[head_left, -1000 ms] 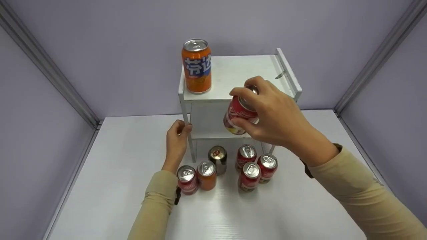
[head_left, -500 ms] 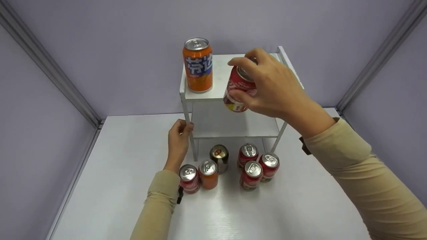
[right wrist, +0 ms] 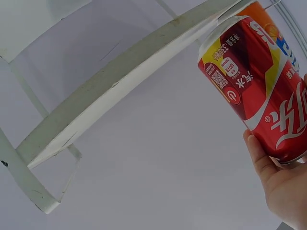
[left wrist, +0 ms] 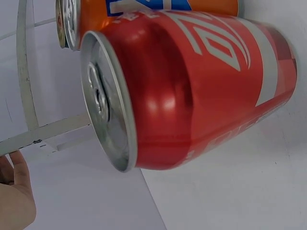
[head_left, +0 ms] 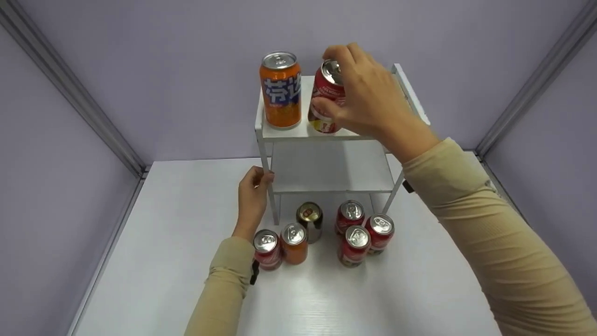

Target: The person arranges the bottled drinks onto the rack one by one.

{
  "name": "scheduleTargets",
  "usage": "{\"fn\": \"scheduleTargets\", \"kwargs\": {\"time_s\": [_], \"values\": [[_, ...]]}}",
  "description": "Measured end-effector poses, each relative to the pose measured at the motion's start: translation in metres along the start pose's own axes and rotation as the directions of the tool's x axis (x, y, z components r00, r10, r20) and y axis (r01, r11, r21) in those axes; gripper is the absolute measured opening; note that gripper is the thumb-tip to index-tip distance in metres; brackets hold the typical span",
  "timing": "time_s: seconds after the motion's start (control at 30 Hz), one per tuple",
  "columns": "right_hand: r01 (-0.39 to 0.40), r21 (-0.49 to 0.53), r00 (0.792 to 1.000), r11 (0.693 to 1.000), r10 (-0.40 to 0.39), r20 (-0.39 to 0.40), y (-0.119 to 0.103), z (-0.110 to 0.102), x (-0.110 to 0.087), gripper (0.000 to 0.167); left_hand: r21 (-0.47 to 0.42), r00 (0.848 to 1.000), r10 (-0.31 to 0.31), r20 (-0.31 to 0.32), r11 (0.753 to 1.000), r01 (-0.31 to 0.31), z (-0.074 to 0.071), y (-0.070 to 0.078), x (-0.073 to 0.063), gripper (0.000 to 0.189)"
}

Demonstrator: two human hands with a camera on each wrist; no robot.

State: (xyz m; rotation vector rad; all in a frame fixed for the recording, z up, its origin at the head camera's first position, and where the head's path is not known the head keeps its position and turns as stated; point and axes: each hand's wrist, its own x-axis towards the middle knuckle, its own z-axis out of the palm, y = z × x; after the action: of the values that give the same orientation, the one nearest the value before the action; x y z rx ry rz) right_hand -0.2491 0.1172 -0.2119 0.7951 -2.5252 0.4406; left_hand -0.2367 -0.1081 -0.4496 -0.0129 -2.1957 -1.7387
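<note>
My right hand (head_left: 368,91) grips a red cola can (head_left: 323,109), thumb at its side and fingers over toward the top. The can's base is at the front edge of the white shelf rack's (head_left: 345,138) top board, just right of an upright orange soda can (head_left: 281,98). In the right wrist view the red can (right wrist: 261,81) is tilted in the fingers (right wrist: 259,153), with the board's edge beside it. Lower left, my left hand (head_left: 253,198) holds the rack's left front leg (head_left: 274,205) between thumb and curled fingers.
On the white table (head_left: 186,210), before the rack, stand a red can (head_left: 267,254), an orange can (head_left: 294,249) and a dark can with a gold top (head_left: 310,221). Three more red cans (head_left: 354,249) cluster to their right. Pale walls (head_left: 205,93) enclose the table.
My right hand has raised the red can from in front of the rack up to the top board and moved it slightly left, beside the orange can. The left hand keeps its hold on the leg.
</note>
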Motion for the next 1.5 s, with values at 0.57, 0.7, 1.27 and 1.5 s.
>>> {"fn": "scheduleTargets", "kwargs": {"time_s": [0.57,0.7,1.27,1.5], "values": [[-0.085,0.012,0.995,0.996,0.084,0.045,0.012,0.013,0.016,0.061,0.001,1.000,-0.024,-0.001,1.000,0.024,-0.001,0.002,-0.002,0.017],[-0.078,-0.003,0.995,0.997,0.078,0.055,0.011,0.016,0.019,0.062,0.007,1.000,-0.028,0.000,1.000,0.028,-0.001,0.002,-0.002,0.016],[-0.173,0.052,0.982,0.984,0.168,0.085,0.012,0.020,0.026,0.067,0.026,1.000,-0.006,0.006,1.000,0.006,0.001,0.002,-0.003,0.020],[-0.194,0.065,0.971,0.979,0.182,0.153,0.015,0.013,0.027,0.070,0.016,1.000,0.012,-0.006,1.000,-0.012,0.002,0.001,-0.002,0.021]]}}
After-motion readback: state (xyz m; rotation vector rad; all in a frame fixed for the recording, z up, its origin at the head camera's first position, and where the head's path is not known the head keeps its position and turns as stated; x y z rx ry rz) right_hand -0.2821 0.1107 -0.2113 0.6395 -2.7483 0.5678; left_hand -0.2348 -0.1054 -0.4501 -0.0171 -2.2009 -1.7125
